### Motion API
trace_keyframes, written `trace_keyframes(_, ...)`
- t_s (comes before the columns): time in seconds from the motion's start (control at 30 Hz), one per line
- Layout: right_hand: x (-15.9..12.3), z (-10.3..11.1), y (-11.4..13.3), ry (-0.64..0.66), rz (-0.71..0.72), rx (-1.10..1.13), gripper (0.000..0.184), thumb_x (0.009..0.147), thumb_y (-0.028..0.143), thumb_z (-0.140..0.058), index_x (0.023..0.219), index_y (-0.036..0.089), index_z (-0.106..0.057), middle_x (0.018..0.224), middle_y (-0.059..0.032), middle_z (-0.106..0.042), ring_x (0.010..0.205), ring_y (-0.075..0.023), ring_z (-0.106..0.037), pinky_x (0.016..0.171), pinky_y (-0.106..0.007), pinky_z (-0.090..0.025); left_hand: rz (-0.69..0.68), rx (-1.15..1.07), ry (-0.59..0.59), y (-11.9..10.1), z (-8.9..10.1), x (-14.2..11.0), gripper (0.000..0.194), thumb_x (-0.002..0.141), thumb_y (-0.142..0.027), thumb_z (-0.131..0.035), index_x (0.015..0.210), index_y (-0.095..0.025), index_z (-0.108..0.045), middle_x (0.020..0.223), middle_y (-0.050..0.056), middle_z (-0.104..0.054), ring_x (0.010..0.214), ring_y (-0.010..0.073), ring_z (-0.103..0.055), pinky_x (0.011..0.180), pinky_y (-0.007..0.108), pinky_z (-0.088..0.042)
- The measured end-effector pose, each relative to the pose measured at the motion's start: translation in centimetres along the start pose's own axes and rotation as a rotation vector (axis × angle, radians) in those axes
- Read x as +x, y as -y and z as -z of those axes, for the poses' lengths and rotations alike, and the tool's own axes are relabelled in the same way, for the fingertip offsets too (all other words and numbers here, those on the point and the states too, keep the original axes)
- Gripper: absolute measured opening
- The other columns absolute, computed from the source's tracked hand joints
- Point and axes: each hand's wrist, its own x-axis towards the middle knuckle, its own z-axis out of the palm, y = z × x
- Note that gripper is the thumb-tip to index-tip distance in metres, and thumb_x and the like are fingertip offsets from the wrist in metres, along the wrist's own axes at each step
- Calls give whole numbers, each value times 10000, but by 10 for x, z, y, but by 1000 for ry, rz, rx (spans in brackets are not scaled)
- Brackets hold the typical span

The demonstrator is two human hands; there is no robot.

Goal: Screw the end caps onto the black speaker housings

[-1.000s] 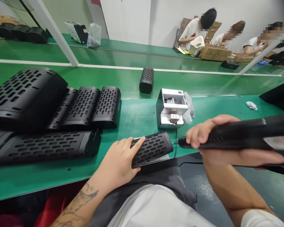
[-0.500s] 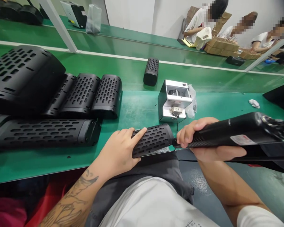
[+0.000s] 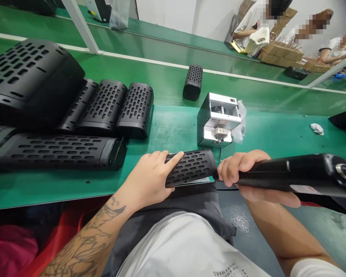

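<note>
My left hand (image 3: pixel 152 175) grips a black slotted housing (image 3: pixel 192 165) at its left end, near the bench's front edge. The index finger lies along the top of it. In my right hand (image 3: pixel 245 173) is a black electric screwdriver (image 3: pixel 294 173), held almost level with its cable end to the right. Its tip meets or nearly meets the right end of the housing; my fingers and the housing hide the exact contact. Just beyond stands a silver screw feeder (image 3: pixel 219 123) with a small metal block at its front.
Several similar black housings (image 3: pixel 137 107) stand and lie at the left of the green bench (image 3: pixel 173 127). One more slotted housing (image 3: pixel 193 79) stands farther back. A plastic bag (image 3: pixel 240 121) is beside the feeder. A white rail (image 3: pixel 150 61) crosses behind; people work at the far right.
The screwdriver's rear end has swung lower, and it now lies more level. My left hand keeps its hold on the housing. The whole view has shifted slightly.
</note>
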Motion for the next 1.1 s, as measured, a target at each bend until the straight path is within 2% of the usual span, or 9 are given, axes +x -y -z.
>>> trace_keyframes(0.1, -2, -2, -2, 31, -5, -9, 751, 922, 1071, -813, 1039, 330, -814, 613, 61, -697, 347, -159, -562, 420, -317, -540, 1, -15, 0, 0, 0, 0, 1035, 905, -347, -949, 1871, -250, -590, 1484, 228, -827, 1210, 457, -835, 1012, 599, -686)
trace_keyframes(0.3, 3, -2, 14, -106, -1, -20, 692, 985, 1003, -820, 1104, 324, -882, 634, 39, -734, 369, -181, -593, 433, -348, -559, -4, -30, -47, 7, -6, -3, 1046, 875, -320, -954, 1860, -259, -608, 1547, 224, -822, 1242, 456, -847, 1032, 597, -701)
trace_keyframes(0.4, 33, 15, 18, -274, 78, -71, 751, 890, 1036, -878, 1137, 327, -885, 641, 39, -735, 385, -203, -607, 449, -381, -572, 4, -44, -76, 10, -9, 0, 1064, 866, -325, -976, 1861, -256, -607, 1552, 225, -825, 1254, 454, -857, 1057, 594, -715)
trace_keyframes(0.53, 79, 45, -11, -586, 187, -287, 853, 756, 1100, -912, 1037, 301, -809, 622, 54, -678, 427, -190, -595, 443, -349, -507, -29, -56, -170, 12, -13, -1, 992, 882, -300, -1001, 1807, -245, -648, 1652, 240, -787, 1415, 488, -824, 1199, 651, -704)
trace_keyframes(0.63, 92, 60, -41, -571, 165, -350, 815, 811, 1071, -904, 1014, 288, -799, 624, 48, -665, 442, -193, -598, 447, -363, -511, -47, -63, -307, 18, -23, -13, 925, 937, -296, -997, 1792, -283, -644, 1763, 246, -714, 1579, 528, -745, 1373, 764, -600)
trace_keyframes(0.7, 89, 65, -52, -523, 151, -337, 764, 866, 1028, -904, 1002, 284, -798, 628, 40, -665, 440, -193, -602, 449, -366, -517, -23, -110, -390, 23, -36, -26, 1003, 982, -343, -996, 1874, -338, -538, 1864, 245, -620, 1688, 556, -666, 1428, 827, -536)
trace_keyframes(0.87, 76, 67, -54, -506, 150, -334, 762, 911, 1035, -859, 1022, 287, -765, 655, 49, -651, 462, -179, -613, 469, -343, -531, 123, -368, -485, 33, -82, -55, 1307, 1031, -414, -988, 2021, -468, -136, 2028, 217, -391, 1831, 515, -546, 1363, 721, -651)
trace_keyframes(0.97, 74, 66, -52, -525, 152, -352, 768, 908, 1039, -854, 1052, 291, -765, 675, 49, -653, 490, -182, -631, 480, -338, -535, 202, -490, -502, 36, -105, -58, 1347, 1011, -382, -1014, 2020, -452, -125, 1981, 214, -447, 1833, 477, -552, 1408, 694, -622)
trace_keyframes(1.1, 75, 61, -43, -547, 165, -356, 766, 892, 1029, -873, 1076, 289, -808, 647, 50, -676, 476, -189, -630, 488, -346, -544, 243, -562, -486, 35, -112, -54, 1311, 991, -365, -1028, 1998, -418, -190, 1922, 215, -501, 1790, 462, -602, 1432, 695, -593)
